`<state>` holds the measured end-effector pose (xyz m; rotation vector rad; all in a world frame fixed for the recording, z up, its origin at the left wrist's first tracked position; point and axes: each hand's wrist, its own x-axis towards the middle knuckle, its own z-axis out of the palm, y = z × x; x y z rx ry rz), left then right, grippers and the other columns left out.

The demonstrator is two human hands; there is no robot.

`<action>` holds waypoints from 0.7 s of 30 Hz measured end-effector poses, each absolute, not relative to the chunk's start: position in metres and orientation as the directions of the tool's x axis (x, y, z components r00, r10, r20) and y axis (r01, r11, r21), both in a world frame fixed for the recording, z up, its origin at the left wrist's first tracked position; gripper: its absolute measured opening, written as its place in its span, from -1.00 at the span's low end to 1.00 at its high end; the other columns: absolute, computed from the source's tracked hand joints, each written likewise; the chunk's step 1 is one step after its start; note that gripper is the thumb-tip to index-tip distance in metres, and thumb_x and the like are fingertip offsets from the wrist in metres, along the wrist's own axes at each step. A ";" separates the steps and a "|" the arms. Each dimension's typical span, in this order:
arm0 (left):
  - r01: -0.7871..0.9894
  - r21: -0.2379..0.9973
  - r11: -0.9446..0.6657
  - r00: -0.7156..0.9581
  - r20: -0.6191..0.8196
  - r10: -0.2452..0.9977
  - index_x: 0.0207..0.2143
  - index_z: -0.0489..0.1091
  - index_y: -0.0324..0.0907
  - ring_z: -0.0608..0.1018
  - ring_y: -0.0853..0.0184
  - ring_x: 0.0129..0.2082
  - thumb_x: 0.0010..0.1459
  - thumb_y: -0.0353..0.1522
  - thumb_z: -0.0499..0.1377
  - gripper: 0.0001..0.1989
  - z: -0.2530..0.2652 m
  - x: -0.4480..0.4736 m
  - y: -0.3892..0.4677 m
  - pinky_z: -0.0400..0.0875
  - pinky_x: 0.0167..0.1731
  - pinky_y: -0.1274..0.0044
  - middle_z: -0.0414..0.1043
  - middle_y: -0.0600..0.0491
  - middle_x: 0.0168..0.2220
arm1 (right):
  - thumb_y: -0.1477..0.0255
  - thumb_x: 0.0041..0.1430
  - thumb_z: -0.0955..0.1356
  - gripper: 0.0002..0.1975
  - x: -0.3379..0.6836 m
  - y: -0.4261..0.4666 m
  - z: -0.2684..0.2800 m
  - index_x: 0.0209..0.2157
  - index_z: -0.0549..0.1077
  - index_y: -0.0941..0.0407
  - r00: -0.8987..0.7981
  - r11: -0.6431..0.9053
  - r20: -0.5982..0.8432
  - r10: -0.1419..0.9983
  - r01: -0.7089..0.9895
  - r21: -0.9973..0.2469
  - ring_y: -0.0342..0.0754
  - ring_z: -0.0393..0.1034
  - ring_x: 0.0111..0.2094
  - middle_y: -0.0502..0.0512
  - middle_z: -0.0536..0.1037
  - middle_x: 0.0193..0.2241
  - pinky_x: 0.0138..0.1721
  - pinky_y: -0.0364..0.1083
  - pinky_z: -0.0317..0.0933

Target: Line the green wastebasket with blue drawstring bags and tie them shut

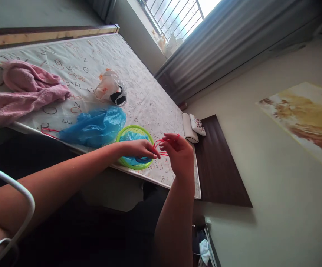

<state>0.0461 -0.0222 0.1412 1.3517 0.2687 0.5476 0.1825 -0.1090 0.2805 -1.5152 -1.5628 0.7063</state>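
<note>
A thin red string [164, 153] is stretched in loops between my two hands, above the bed's edge. My left hand [140, 149] pinches one end of it, fingers closed and pointing right. Opposite, my right hand [180, 154] is bent inward with its fingers curled on the string's other side. Under my left hand sits a small lime-green mesh basket [135, 167], with a blue plastic bag [133, 137] inside; my hand and forearm hide part of both. A second blue plastic bag [97, 126] lies left of the basket, a red string trailing from its left end.
The letter-printed mattress [138, 85] carries a pink fluffy cloth [30, 87] and a clear plastic bag [109, 89] with something black in it. Pillows [190, 128] rest by the dark headboard [222, 167]. A white cable-like loop [24, 193] crosses the lower left.
</note>
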 end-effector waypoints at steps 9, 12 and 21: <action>-0.259 0.924 0.283 0.923 0.150 0.355 -0.17 0.67 -0.25 0.23 0.45 -0.60 0.25 -0.04 0.31 -0.57 0.142 0.042 -0.021 0.15 -0.54 0.55 0.25 0.13 -0.59 | 0.37 0.25 0.47 -0.80 0.193 -0.105 0.253 -0.09 0.68 -0.05 0.155 0.262 0.350 0.924 0.410 -0.874 0.00 0.56 0.06 0.13 0.62 0.10 -0.01 0.03 0.51; -0.272 0.918 0.289 0.899 0.135 0.417 -0.23 0.66 -0.25 0.27 0.45 -0.59 0.24 -0.02 0.32 -0.56 0.141 0.038 -0.018 0.18 -0.51 0.56 0.32 0.10 -0.57 | 0.30 0.21 0.50 -0.65 0.212 -0.100 0.236 0.05 0.63 -0.05 0.114 0.185 0.302 0.947 0.574 -0.797 -0.01 0.54 0.05 0.11 0.65 0.04 -0.04 -0.03 0.45; -0.277 0.936 0.216 0.727 0.057 0.684 -0.13 0.65 -0.22 0.41 0.41 -0.53 0.21 0.08 0.32 -0.46 0.118 0.049 -0.011 0.27 -0.49 0.58 0.49 0.03 -0.48 | 0.14 0.14 0.51 -0.68 0.219 -0.101 0.210 -0.26 0.56 0.12 0.207 -0.082 0.011 0.978 0.434 -0.897 -0.18 0.29 -0.55 -0.07 0.51 -0.51 -0.50 -0.18 0.16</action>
